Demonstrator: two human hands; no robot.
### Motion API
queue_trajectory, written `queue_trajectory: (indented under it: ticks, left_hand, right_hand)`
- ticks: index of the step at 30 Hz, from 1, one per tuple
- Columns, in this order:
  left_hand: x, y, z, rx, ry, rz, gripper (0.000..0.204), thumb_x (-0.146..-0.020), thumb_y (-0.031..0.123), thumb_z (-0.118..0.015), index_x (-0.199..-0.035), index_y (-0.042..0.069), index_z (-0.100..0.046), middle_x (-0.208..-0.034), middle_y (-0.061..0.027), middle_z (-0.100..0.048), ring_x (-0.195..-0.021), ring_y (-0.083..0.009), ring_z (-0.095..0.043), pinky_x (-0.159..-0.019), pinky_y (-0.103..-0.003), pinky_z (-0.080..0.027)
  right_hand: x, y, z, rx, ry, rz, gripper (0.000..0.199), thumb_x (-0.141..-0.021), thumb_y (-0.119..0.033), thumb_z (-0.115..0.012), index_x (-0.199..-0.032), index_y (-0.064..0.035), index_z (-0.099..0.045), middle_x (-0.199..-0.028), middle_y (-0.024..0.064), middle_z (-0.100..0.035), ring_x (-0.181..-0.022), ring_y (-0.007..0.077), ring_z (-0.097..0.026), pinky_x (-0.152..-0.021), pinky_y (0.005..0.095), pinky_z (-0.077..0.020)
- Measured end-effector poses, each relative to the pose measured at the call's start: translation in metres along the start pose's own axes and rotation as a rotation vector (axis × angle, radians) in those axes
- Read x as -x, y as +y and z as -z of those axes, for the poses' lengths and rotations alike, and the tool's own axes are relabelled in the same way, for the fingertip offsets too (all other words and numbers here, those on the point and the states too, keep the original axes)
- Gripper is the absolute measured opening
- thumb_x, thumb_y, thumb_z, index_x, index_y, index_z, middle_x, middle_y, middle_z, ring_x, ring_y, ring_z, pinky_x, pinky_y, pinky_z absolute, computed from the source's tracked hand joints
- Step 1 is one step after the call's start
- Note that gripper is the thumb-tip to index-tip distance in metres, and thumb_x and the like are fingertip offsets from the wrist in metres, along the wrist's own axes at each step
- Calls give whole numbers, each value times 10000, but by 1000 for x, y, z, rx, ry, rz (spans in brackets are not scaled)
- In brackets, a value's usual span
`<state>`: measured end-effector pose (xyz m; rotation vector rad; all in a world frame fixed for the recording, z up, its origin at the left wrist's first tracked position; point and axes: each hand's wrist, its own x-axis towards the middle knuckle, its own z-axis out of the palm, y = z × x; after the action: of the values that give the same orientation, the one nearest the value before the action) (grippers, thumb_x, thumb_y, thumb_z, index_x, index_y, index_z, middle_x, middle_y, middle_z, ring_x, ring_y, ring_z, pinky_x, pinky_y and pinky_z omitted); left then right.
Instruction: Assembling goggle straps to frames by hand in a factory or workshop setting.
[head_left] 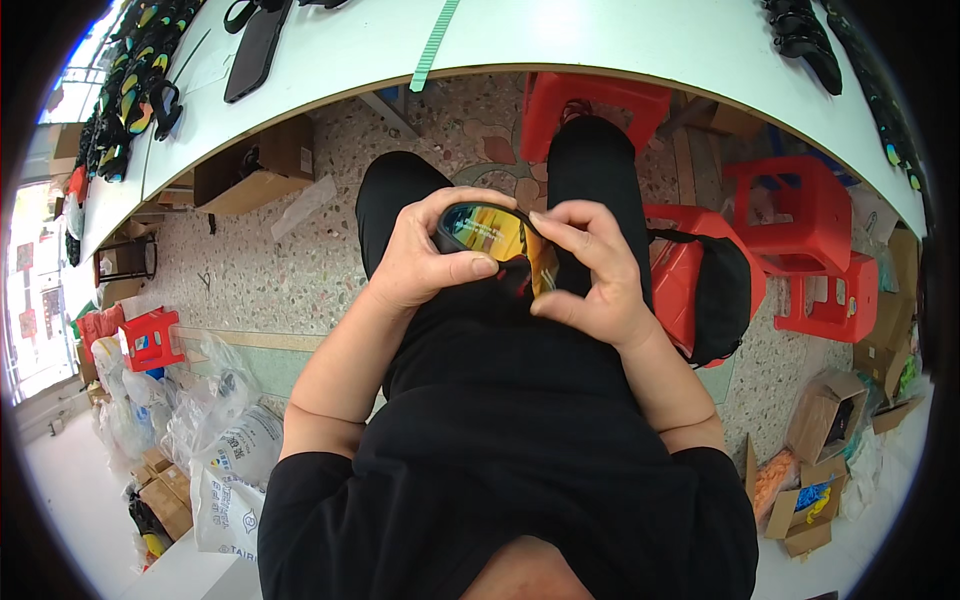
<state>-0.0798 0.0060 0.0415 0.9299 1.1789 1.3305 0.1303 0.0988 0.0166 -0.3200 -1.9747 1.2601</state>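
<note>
Above my lap I hold a pair of wraparound sports sunglasses (487, 233) with a dark frame and yellow-orange mirrored lenses. My left hand (420, 250) is closed round one end, its thumb on the lower edge and its fingers along the top. At the other end my right hand (600, 265) pinches the lens part, forefinger above and thumb below. A reddish patch shows under the middle of the glasses. Whether the lens sits fully in the frame, I cannot tell.
Ahead stands a white table (340, 60) with a black phone (258, 52), a green strip (434, 45) and rows of sunglasses (130, 95). Red stools (795, 210) and a black bag (722, 300) are at the right. Plastic bags (235, 450) lie left, open cartons (810, 500) right.
</note>
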Motion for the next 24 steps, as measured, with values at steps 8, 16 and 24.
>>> queue_trajectory:
  ticks: [8,16,24]
  left_hand:
    - [-5,8,13,-213,-104,-43,618,-618,240,-880,-1153,15,-669,-1131,-86,-646,-1058,-175,-603,-966,-312,-450]
    - [-17,55,20,-1085,-282,-467,640,-637,423,-851,-1102,26,-663,-990,-129,-585,-982,-297,-597,-851,-370,-487]
    - [-18,51,0,-1194,-324,-576,517,-789,450,-717,-1053,14,-627,-913,-140,-574,-829,-326,-596,-726,-403,-507]
  right_hand:
    - [8,1,2,81,6,106,698,-631,-227,-902,-1228,8,-627,-1088,137,-612,-971,243,-616,-841,315,-508]
    - [-2,-3,3,34,-38,-10,572,-635,-171,-878,-1124,-5,-634,-1092,133,-615,-963,224,-625,-841,310,-517]
    - [-15,1,17,-220,-138,-56,611,-621,-186,-890,-1146,-11,-632,-1104,91,-579,-993,191,-582,-881,309,-476]
